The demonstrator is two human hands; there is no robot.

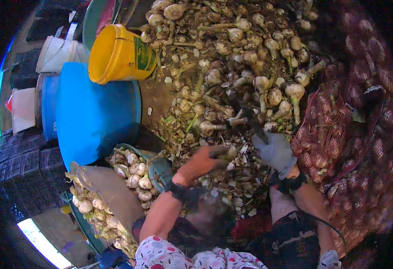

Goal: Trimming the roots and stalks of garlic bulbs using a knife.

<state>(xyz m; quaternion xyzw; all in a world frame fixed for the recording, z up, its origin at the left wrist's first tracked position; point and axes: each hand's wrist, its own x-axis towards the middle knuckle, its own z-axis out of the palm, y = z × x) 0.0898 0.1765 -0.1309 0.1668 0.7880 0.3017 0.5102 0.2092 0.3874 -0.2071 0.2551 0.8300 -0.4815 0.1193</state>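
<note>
My right hand point(275, 153) wears a pale grey glove and grips a dark, long tool point(255, 119), which looks like a cutting tool. The tool points away from me over a heap of garlic bulbs point(221, 47) with stems and roots. Blurred by motion, my left hand point(200, 163) hovers over the heap's near side with dark covers on some fingers. A pale yellowish lump shows at its fingertips; whether it is held is unclear. Below and between the hands lie garlic trimmings point(240, 181).
Trimmed garlic bulbs point(139, 175) fill a green container point(159, 168) at left, beside more garlic point(110, 222) and a grey-brown curved panel point(112, 191). A yellow bucket point(105, 53) lies tipped near a large blue tub point(82, 111). Red mesh sacks of garlic point(324, 134) line the right.
</note>
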